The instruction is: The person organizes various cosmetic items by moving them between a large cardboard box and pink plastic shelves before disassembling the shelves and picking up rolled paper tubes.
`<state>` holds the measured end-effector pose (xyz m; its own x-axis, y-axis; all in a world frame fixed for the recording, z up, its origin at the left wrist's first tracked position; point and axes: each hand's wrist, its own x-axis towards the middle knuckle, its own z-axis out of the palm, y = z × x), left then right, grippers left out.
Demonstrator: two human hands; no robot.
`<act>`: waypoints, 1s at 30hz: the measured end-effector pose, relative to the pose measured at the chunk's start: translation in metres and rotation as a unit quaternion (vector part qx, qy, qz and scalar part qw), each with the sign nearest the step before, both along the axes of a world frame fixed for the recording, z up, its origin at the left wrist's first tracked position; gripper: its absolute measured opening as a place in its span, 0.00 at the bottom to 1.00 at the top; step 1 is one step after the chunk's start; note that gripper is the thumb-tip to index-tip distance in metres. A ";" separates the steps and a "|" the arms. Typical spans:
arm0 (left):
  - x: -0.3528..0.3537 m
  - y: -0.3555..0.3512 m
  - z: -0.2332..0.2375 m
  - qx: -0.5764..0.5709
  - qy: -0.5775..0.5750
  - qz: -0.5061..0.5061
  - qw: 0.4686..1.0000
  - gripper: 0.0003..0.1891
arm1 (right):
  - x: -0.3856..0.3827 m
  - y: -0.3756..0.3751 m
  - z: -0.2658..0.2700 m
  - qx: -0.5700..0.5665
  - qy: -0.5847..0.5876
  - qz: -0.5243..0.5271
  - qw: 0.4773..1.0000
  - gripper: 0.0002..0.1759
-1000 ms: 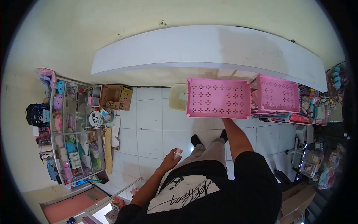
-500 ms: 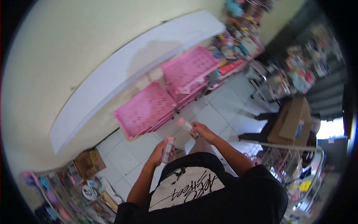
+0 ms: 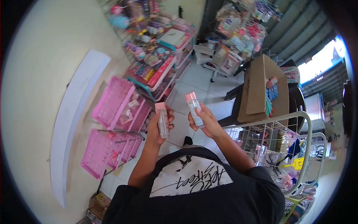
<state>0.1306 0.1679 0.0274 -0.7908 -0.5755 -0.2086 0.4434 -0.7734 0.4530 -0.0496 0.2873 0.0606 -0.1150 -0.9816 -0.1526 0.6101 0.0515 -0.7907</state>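
Note:
My left hand [image 3: 158, 128] grips a small clear bottle with a pink cap [image 3: 162, 120], held upright in front of my chest. My right hand [image 3: 206, 122] grips a second clear bottle with a pink cap [image 3: 194, 109], tilted slightly to the left. The two bottles are side by side and a little apart, above the white tiled floor [image 3: 197, 80].
Pink perforated baskets [image 3: 112, 105] stand stacked on the left under a white shelf board [image 3: 71, 119]. A shelf of colourful toys and stationery [image 3: 156, 48] is ahead. A cardboard box [image 3: 261, 87] and a white wire rack of goods [image 3: 276, 145] are on the right.
My view has swung to the right, from the wall and pink baskets toward the shop interior. My right hand now holds a second bottle, and both hands have risen in front of me.

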 end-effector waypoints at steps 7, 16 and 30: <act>-0.132 -0.004 -0.009 -0.021 0.036 -0.143 0.989 0.29 | -0.097 0.011 -0.012 0.028 -0.084 -0.114 0.989 0.26; -0.277 -0.060 -0.032 0.006 -0.054 -0.248 0.967 0.28 | -0.212 -0.007 -0.025 0.072 -0.077 -0.284 0.953 0.27; -0.480 -0.122 -0.015 -0.082 -0.078 -0.461 0.880 0.27 | -0.503 0.118 -0.132 0.256 0.046 -0.657 0.708 0.19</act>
